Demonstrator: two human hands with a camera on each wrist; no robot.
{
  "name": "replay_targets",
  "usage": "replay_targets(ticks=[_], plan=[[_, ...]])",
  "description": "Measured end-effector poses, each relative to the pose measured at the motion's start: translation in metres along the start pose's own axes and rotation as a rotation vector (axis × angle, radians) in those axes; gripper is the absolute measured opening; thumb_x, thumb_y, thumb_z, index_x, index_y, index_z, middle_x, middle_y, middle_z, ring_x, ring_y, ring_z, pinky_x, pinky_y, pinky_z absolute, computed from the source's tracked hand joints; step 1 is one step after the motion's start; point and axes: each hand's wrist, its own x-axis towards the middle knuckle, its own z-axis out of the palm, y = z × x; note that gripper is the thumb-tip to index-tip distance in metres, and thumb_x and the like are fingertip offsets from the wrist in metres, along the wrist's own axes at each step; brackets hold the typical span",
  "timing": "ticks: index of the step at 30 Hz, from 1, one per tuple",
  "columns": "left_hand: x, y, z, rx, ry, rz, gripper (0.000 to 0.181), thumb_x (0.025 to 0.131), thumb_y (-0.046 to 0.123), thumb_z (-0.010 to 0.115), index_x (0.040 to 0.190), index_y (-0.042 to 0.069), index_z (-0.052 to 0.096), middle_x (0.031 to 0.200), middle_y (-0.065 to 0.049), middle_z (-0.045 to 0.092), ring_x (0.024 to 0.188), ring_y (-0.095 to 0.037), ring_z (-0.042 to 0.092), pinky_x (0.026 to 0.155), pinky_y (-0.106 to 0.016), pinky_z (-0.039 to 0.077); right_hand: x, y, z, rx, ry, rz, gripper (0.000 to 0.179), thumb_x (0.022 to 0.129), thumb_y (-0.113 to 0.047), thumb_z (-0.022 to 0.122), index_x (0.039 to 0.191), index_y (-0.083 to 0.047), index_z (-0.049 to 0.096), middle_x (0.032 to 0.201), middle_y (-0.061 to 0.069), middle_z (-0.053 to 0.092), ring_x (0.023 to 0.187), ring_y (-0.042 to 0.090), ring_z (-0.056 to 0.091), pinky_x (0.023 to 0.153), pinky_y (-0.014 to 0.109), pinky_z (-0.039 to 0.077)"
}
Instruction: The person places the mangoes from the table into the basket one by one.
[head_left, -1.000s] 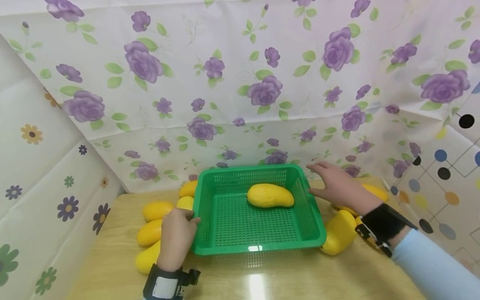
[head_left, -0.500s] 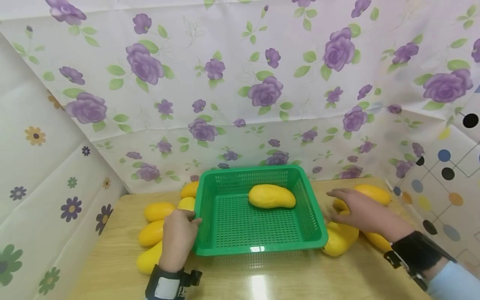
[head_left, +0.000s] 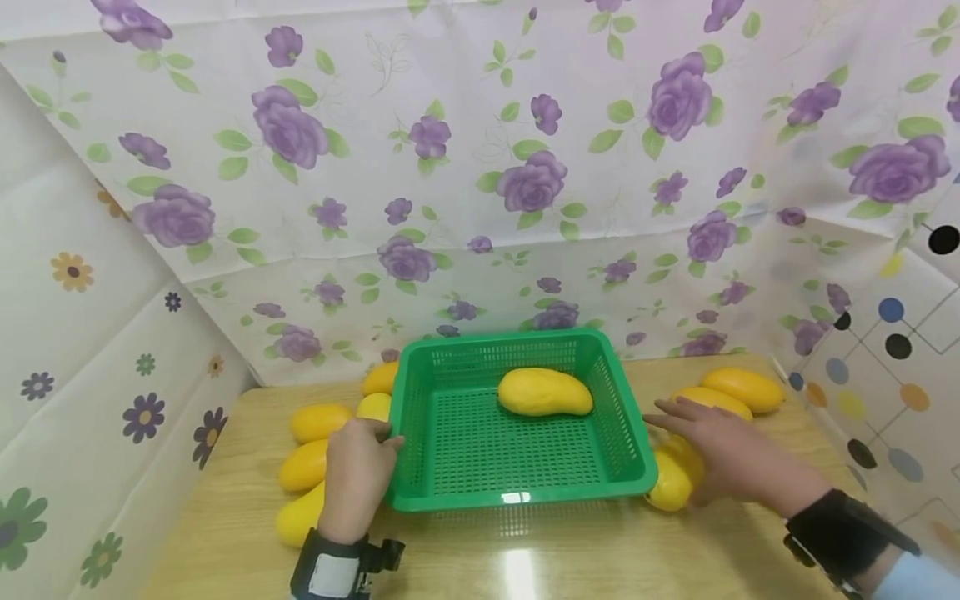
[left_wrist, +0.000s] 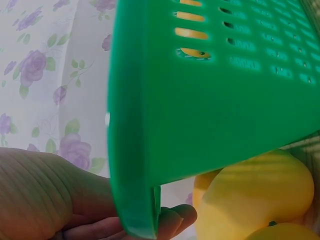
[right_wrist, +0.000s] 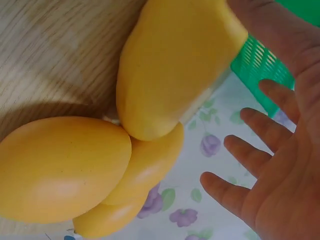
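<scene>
Left hand [head_left: 357, 472] pinches green basket [head_left: 555, 497] by its rim; right hand [head_left: 742, 457], fingers spread wide, at yellow fruit [head_left: 670, 481] on worktop [head_left: 592, 554] just beside the basket's right end. Judged best: close thumb and fingers round its middle, lift clear, left steadying

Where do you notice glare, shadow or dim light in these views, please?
Head view: bright glare on the table, a glint on the front of the basket; left wrist view: dimmer overall; right wrist view: a soft shadow on the table beside the fruit.
</scene>
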Motion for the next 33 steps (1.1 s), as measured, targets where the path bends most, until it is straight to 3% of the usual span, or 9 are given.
replay_targets(ticks=[9,16,20,26,31,33], plan=[[0.0,-0.002,0.001,0.004,0.001,-0.002,0.027,0.081,0.012,0.072,0.104,-0.002,0.07,0.103,-0.019,0.069,0.086,-0.024,0.066,0.068,-0.04,0.057,0.001,-0.003,0.015,-0.093,0.011,-0.094,0.106,0.039,-0.011,0.09,0.137,-0.022,0.048,0.145,0.008,0.043,0.131,0.04,0.039,0.1,0.066,0.031],[0.0,-0.002,0.001,0.003,0.006,0.004,0.028,0.082,0.012,0.071,0.105,-0.002,0.069,0.103,-0.019,0.069,0.084,-0.024,0.065,0.069,-0.04,0.056,0.002,-0.003,0.02,-0.112,0.014,-0.13,0.094,0.038,-0.004,0.089,0.125,-0.023,0.058,0.134,0.004,0.055,0.127,0.04,0.045,0.097,0.067,0.033],[0.0,-0.003,0.001,0.008,0.023,0.019,0.027,0.081,0.012,0.072,0.104,-0.002,0.07,0.101,-0.018,0.07,0.083,-0.024,0.066,0.068,-0.039,0.056,0.004,-0.003,0.023,-0.098,0.001,-0.122,0.087,0.039,-0.001,0.087,0.118,-0.025,0.062,0.124,-0.002,0.062,0.119,0.031,0.054,0.096,0.061,0.039],[0.001,-0.003,0.002,0.008,0.022,0.019,0.027,0.081,0.012,0.072,0.104,-0.002,0.07,0.101,-0.018,0.07,0.082,-0.023,0.066,0.067,-0.038,0.056,0.006,-0.003,0.025,-0.075,0.006,-0.107,0.07,0.044,-0.014,0.088,0.11,-0.023,0.065,0.109,-0.006,0.067,0.1,0.019,0.062,0.089,0.044,0.051],[0.001,-0.003,0.001,0.001,0.011,0.009,0.027,0.082,0.012,0.071,0.105,-0.002,0.069,0.101,-0.017,0.07,0.083,-0.023,0.065,0.067,-0.038,0.056,0.006,-0.003,0.024,-0.041,-0.008,-0.089,0.068,0.052,-0.033,0.088,0.115,-0.023,0.063,0.109,-0.005,0.066,0.1,0.016,0.062,0.088,0.041,0.052],[0.001,-0.004,0.001,-0.002,0.008,0.005,0.027,0.082,0.013,0.071,0.105,-0.002,0.069,0.102,-0.018,0.07,0.083,-0.023,0.065,0.067,-0.038,0.056,0.004,-0.003,0.023,-0.027,-0.012,-0.091,0.069,0.053,-0.033,0.088,0.116,-0.022,0.063,0.11,-0.004,0.066,0.1,0.017,0.062,0.088,0.042,0.051]])
